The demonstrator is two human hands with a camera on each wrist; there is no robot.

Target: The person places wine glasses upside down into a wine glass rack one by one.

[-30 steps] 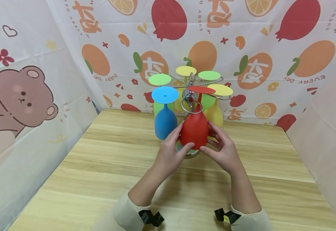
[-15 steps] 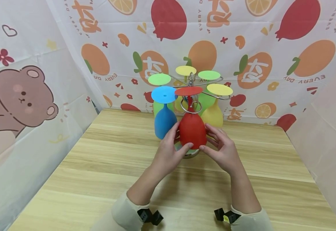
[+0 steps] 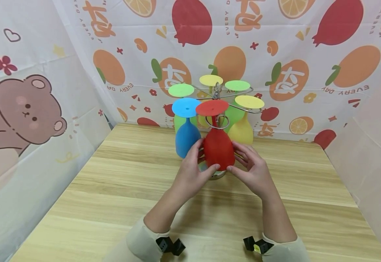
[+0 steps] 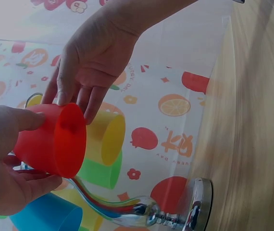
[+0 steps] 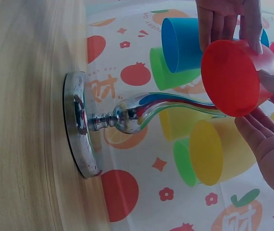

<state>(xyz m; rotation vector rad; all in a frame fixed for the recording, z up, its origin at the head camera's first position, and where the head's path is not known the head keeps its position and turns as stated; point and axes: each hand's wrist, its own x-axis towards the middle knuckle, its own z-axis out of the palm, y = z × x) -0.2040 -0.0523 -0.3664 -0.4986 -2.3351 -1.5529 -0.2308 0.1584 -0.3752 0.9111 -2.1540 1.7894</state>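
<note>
Both hands hold an upside-down red plastic goblet [image 3: 219, 149], its round foot on top and its mouth facing down. My left hand [image 3: 192, 173] grips the bowl from the left, thumb near the rim. On the other side my right hand [image 3: 254, 171] grips it, thumb also low. The red stem stands at the front curled end of a chrome glass rack [image 3: 216, 91]; whether the wire bears the goblet I cannot tell. In the left wrist view the open mouth of the red goblet [image 4: 70, 139] shows between the hands.
A blue goblet [image 3: 188, 140] hangs upside down just left of the red one. Yellow [image 3: 243, 131] and green [image 3: 180, 122] goblets hang around the rack. Its chrome base [image 5: 81, 125] stands on the wooden table [image 3: 128, 182]. A fruit-print cloth [image 3: 256, 32] hangs behind.
The red goblet's foot and stem have swung left and slightly toward me, from right of the front wire curl to within its outline. Both hands keep hold and barely shift.
</note>
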